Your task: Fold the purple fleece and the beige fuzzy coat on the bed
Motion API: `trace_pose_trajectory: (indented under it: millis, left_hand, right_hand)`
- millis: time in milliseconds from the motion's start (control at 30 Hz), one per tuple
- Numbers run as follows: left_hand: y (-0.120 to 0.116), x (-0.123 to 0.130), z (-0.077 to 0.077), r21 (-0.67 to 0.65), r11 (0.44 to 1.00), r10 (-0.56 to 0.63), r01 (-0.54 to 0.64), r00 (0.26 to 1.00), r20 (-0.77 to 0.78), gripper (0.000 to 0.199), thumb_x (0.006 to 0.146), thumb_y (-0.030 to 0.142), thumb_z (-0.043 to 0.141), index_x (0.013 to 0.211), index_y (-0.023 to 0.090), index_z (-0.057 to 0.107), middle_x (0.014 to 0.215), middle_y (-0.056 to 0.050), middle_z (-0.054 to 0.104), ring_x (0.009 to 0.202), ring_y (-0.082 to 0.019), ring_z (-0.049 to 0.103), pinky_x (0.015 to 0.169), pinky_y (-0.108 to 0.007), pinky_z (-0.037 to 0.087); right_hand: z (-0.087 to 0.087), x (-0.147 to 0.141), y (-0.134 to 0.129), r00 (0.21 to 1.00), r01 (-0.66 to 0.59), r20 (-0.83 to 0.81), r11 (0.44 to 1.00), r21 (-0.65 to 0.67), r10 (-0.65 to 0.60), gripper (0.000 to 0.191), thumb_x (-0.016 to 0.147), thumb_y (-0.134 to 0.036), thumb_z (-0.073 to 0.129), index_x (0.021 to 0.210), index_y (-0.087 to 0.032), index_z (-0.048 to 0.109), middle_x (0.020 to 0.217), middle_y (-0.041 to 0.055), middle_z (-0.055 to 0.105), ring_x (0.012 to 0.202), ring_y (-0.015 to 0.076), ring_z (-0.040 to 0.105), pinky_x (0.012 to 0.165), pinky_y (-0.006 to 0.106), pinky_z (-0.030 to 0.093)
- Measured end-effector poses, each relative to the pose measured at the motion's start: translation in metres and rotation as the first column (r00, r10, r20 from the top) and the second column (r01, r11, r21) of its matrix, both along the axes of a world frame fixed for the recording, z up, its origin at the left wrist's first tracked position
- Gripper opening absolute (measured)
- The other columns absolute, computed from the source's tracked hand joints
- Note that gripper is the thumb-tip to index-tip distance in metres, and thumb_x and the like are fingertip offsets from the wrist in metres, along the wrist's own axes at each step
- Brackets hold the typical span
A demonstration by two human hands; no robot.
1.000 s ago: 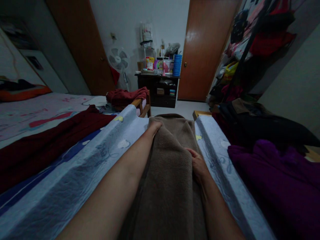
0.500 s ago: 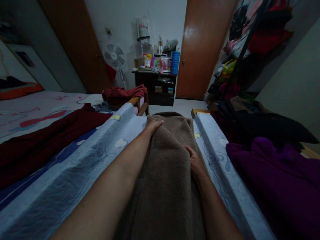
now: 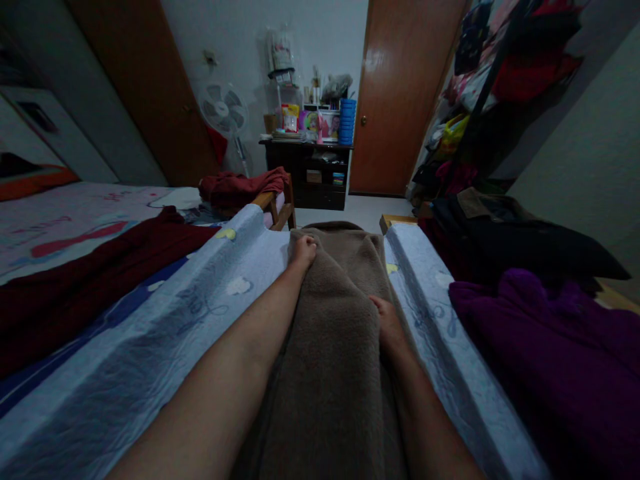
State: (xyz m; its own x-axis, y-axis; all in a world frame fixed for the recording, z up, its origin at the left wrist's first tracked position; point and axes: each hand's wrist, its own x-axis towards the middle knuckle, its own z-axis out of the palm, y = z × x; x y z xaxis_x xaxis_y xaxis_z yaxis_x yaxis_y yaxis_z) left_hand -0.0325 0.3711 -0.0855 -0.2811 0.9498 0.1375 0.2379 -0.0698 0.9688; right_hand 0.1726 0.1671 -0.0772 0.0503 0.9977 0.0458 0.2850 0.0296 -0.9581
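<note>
A brown fleecy cloth [image 3: 335, 340] lies lengthwise, partly folded over, on a light blue quilted cover [image 3: 255, 267]. Near its far left corner, my left hand [image 3: 304, 252] is closed, its fingers curled on the cloth's edge. My right hand [image 3: 389, 323] grips the folded right edge, closer to me, with the thumb side showing and the other fingers hidden under the cloth.
Dark red clothing [image 3: 100, 267] lies on the bed at left. Purple clothing [image 3: 545, 360] and a dark clothing pile [image 3: 525, 233] are at right. A wooden rail [image 3: 286, 213], fan [image 3: 225, 110] and dark cabinet [image 3: 305, 177] stand beyond.
My left hand's fingers, extended over the cloth before, have curled in at its far left corner. My right hand has barely moved. The view has shifted slightly.
</note>
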Motion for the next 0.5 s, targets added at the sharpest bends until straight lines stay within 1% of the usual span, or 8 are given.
trace_pose_trajectory:
  millis: [67,133,200,267,333,367,433,500]
  left_hand:
    - [-0.005,0.002,0.003,0.037,0.998,-0.038,0.041,0.996,-0.082,0.028,0.061,0.006,0.06,0.085,0.019,0.064,0.101,-0.007,0.068,0.11,-0.025,0.057,0.102,-0.036,0.039]
    - [-0.012,0.003,0.008,0.075,0.993,-0.084,0.097,0.984,-0.159,0.034,0.062,0.003,0.059,0.091,0.019,0.064,0.113,-0.008,0.065,0.117,-0.025,0.053,0.107,-0.036,0.035]
    - [-0.022,0.005,0.013,0.107,0.982,-0.131,0.158,0.967,-0.219,0.033,0.064,0.003,0.061,0.092,0.019,0.065,0.122,-0.009,0.062,0.125,-0.025,0.048,0.112,-0.035,0.028]
    - [-0.035,0.006,0.014,0.134,0.959,-0.198,0.251,0.927,-0.318,0.028,0.07,0.007,0.063,0.094,0.02,0.066,0.13,-0.009,0.059,0.133,-0.026,0.041,0.116,-0.037,0.021]
    - [-0.049,0.006,0.009,0.125,0.925,-0.279,0.358,0.866,-0.415,0.022,0.077,0.018,0.064,0.099,0.022,0.067,0.134,-0.008,0.057,0.139,-0.027,0.035,0.117,-0.042,0.015]
    - [-0.056,0.006,0.005,0.105,0.912,-0.315,0.398,0.84,-0.442,0.023,0.08,0.025,0.064,0.102,0.023,0.067,0.136,-0.009,0.057,0.14,-0.029,0.033,0.117,-0.045,0.012]
    - [-0.068,0.006,-0.006,0.056,0.901,-0.365,0.43,0.822,-0.437,0.029,0.083,0.035,0.062,0.11,0.024,0.066,0.14,-0.01,0.054,0.142,-0.03,0.031,0.117,-0.048,0.009]
    - [-0.075,0.004,-0.016,0.024,0.902,-0.382,0.43,0.824,-0.417,0.033,0.087,0.038,0.058,0.116,0.025,0.064,0.145,-0.01,0.05,0.144,-0.029,0.027,0.117,-0.048,0.006]
  right_hand:
    - [0.001,0.0,0.0,1.0,0.004,0.005,1.0,0.0,-0.004,0.032,0.074,-0.045,0.06,0.08,-0.018,0.075,0.079,0.0048,0.074,0.079,0.0253,0.065,0.07,0.031,0.046]
    - [0.001,0.0,0.0,1.0,0.004,0.004,1.0,0.003,-0.004,0.032,0.074,-0.044,0.059,0.08,-0.018,0.075,0.079,0.0052,0.074,0.08,0.0258,0.066,0.071,0.031,0.046]
    - [0.001,0.0,-0.001,1.0,0.005,0.005,1.0,-0.003,-0.005,0.031,0.074,-0.043,0.059,0.081,-0.018,0.075,0.081,0.0054,0.075,0.08,0.026,0.066,0.072,0.032,0.046]
    - [0.0,0.0,0.0,1.0,0.013,0.008,1.0,-0.01,-0.013,0.03,0.073,-0.042,0.059,0.082,-0.018,0.075,0.082,0.0056,0.075,0.081,0.0262,0.066,0.072,0.032,0.046]
    - [-0.001,0.0,0.0,1.0,0.019,0.014,1.0,-0.004,-0.019,0.03,0.073,-0.041,0.058,0.084,-0.019,0.074,0.083,0.0055,0.075,0.083,0.0262,0.066,0.072,0.031,0.046]
    - [-0.002,0.0,0.0,1.0,0.02,0.02,1.0,0.005,-0.02,0.029,0.073,-0.04,0.058,0.084,-0.019,0.074,0.084,0.0054,0.075,0.084,0.0261,0.066,0.072,0.031,0.047]
    - [-0.003,-0.002,0.001,0.999,0.031,0.031,0.999,0.025,-0.032,0.03,0.072,-0.04,0.058,0.086,-0.019,0.074,0.086,0.0052,0.075,0.086,0.0259,0.066,0.074,0.031,0.047]
    - [-0.005,-0.003,0.003,0.997,0.062,0.037,0.997,0.036,-0.063,0.031,0.07,-0.038,0.058,0.09,-0.019,0.073,0.087,0.0048,0.074,0.087,0.0258,0.065,0.076,0.031,0.047]
